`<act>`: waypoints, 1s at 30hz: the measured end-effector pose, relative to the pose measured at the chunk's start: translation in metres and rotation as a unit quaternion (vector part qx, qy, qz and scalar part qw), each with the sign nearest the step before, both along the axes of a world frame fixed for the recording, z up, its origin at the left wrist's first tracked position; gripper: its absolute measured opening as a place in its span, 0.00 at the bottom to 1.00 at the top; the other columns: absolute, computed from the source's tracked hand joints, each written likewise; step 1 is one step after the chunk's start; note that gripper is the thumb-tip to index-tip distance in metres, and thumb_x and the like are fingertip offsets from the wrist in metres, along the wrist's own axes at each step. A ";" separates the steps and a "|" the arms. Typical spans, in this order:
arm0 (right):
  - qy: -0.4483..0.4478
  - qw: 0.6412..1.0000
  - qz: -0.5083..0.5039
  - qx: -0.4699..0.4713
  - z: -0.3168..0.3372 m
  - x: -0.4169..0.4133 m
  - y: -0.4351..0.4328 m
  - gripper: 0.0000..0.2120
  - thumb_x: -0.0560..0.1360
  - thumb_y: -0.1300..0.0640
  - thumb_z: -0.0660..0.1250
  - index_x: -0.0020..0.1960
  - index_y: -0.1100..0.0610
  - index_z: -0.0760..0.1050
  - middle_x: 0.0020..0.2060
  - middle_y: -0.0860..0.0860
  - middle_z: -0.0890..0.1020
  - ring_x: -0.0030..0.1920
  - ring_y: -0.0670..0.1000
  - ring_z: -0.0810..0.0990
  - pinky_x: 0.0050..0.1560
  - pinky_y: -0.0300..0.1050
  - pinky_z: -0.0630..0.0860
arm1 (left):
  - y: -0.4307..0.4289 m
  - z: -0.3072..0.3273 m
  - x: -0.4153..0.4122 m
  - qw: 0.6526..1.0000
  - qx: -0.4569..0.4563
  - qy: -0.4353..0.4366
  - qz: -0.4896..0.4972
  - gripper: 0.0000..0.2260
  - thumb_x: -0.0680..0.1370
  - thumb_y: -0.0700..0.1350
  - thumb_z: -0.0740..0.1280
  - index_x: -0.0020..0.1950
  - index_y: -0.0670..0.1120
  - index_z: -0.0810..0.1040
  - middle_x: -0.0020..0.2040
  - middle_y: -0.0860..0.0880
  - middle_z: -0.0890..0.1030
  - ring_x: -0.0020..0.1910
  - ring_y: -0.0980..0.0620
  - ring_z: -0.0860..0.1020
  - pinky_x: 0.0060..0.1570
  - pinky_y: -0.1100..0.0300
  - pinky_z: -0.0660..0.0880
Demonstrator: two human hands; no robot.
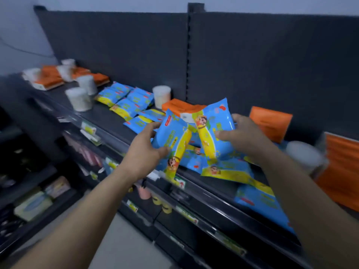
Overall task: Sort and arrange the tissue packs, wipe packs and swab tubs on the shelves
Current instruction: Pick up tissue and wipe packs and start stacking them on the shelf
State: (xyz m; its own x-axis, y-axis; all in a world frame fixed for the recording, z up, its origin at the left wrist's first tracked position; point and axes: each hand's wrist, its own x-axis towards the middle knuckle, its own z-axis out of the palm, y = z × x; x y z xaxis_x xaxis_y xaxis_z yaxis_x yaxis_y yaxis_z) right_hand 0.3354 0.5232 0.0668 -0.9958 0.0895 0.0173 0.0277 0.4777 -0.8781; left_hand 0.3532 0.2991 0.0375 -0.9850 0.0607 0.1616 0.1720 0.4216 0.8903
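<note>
My left hand (143,150) grips a blue and yellow wipe pack (172,138) above the front edge of the dark top shelf (108,115). My right hand (242,134) holds a second blue wipe pack (213,121), tilted up beside the first. More blue wipe packs (229,167) lie loose under my hands, and others (126,100) are grouped further left. Orange tissue packs (182,107) lie behind the held packs, with one (272,123) leaning on the back panel. Clear swab tubs (78,99) stand at the left, and one (161,96) stands mid-shelf.
Orange tissue packs (50,76) and swab tubs (65,72) crowd the far left end. A blurred tub (305,156) and orange packs (342,171) sit at the right. Lower shelves (38,202) hold other goods, with price tags (186,212) along the rails.
</note>
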 end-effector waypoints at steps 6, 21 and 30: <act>0.021 0.998 0.063 0.005 0.005 -0.046 -0.106 0.09 0.70 0.64 0.71 0.48 0.57 0.76 0.42 0.56 0.83 0.39 0.55 0.81 0.44 0.49 0.78 | -0.105 0.006 -0.018 0.998 0.002 -0.002 0.064 0.11 0.73 0.37 0.71 0.52 0.48 0.76 0.42 0.52 0.80 0.35 0.54 0.79 0.28 0.67 0.73; 0.033 0.997 0.050 0.055 0.005 -0.152 -0.305 0.13 0.67 0.63 0.69 0.51 0.61 0.76 0.45 0.58 0.83 0.46 0.58 0.82 0.46 0.52 0.79 | -0.323 0.017 -0.126 0.998 0.007 -0.022 0.053 0.08 0.71 0.36 0.72 0.43 0.49 0.79 0.37 0.51 0.81 0.30 0.60 0.78 0.29 0.71 0.72; 0.002 0.995 0.025 0.096 0.003 -0.241 -0.320 0.10 0.68 0.66 0.69 0.49 0.63 0.75 0.40 0.54 0.78 0.38 0.52 0.74 0.35 0.43 0.69 | -0.347 0.015 -0.211 0.999 -0.021 -0.020 0.029 0.09 0.71 0.35 0.72 0.46 0.47 0.80 0.45 0.40 0.83 0.38 0.51 0.78 0.43 0.55 0.78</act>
